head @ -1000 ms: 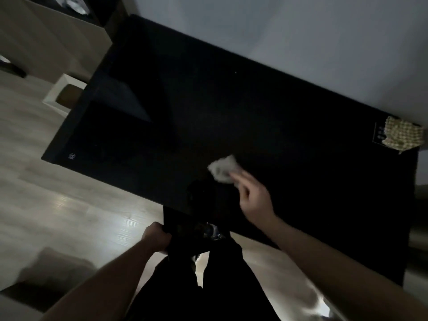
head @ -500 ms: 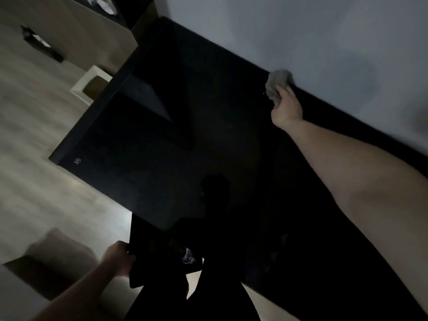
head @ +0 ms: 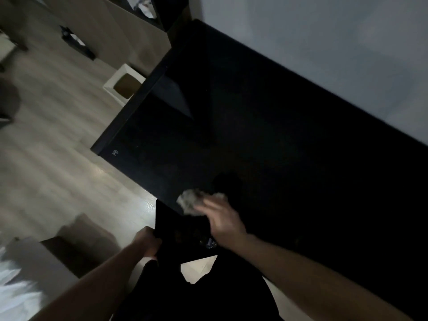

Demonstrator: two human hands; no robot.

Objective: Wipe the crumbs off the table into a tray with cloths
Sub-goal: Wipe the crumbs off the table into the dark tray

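Observation:
The black table [head: 266,135] fills the middle and right of the dim view. My right hand [head: 225,222] holds a crumpled pale cloth [head: 191,201] at the table's near edge, blurred by motion. Just below that edge sits a black tray [head: 178,235], level with the tabletop; my left hand [head: 148,243] grips its left rim. The cloth is right above the tray's far side. Small shiny bits [head: 209,243] lie in the tray by my right wrist. Crumbs on the table are too dark to make out.
A grey wall [head: 324,42] runs along the table's far side. A white square bin [head: 124,85] stands on the wooden floor by the table's left end, with a beige cabinet [head: 111,26] behind it. A brown box [head: 85,242] sits on the floor at my left.
My right hand swept the cloth from the far edge by the wall back to the near edge above the tray. My left hand kept hold of the tray.

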